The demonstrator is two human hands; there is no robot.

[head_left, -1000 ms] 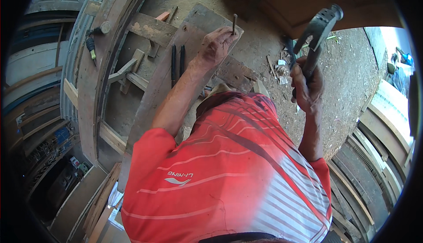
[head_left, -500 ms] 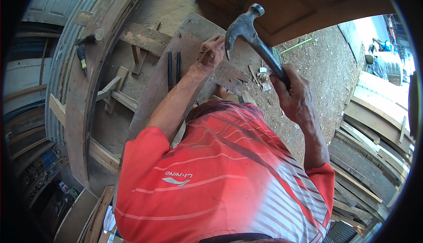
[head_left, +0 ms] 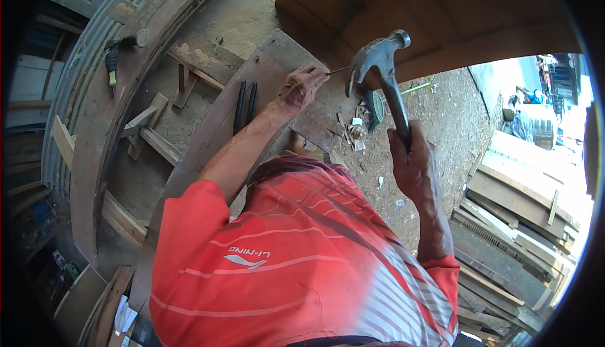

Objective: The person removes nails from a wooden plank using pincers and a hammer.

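Observation:
My right hand (head_left: 414, 161) is wrapped round the handle of a claw hammer (head_left: 381, 63), held up with its head at the top. Opposite it, my left hand (head_left: 304, 87) is closed above a worn wooden board (head_left: 277, 48). A thin dark metal rod (head_left: 338, 70) juts from the left fingers toward the hammer; its far end meets or passes behind the claw, I cannot tell which. Two slim black bars (head_left: 240, 106) stand out from the same board beside my left wrist.
A brown panelled door (head_left: 428, 13) spans the far side. On a long plank (head_left: 94, 158) at left lie another hammer (head_left: 129, 39) and a green-and-black screwdriver (head_left: 111, 70). Stacked boards (head_left: 510, 246) fill the right. Wood scraps (head_left: 356, 139) litter the dirt floor.
The hammer has shifted away from my left hand, and its head has moved right and lower in view. The thin rod now shows between the left fingers and the hammer. The view has turned slightly.

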